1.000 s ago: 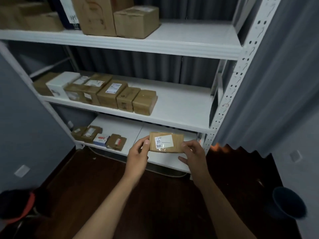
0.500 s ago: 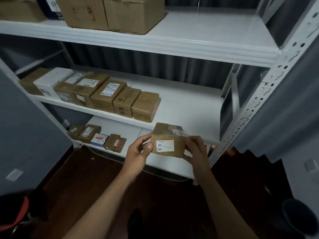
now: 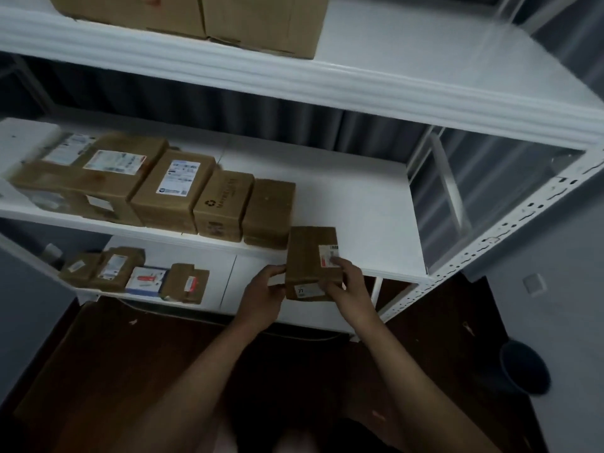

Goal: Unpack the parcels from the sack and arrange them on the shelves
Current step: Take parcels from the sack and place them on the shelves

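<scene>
Parcel (image 3: 310,263) at the front edge of the middle shelf (image 3: 366,204), just right of the box row (image 3: 183,194). Left hand (image 3: 264,289) and right hand (image 3: 346,282) both grasp its near end, arms reaching forward. Placing step; next, slide it in flush beside the row.

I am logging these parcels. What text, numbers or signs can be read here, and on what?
"77": white label on the held parcel, near end.
Recycling sign: brown box on the middle shelf; the wording beside it is blurred.
All other shipping labels: too small or blurred.
</scene>
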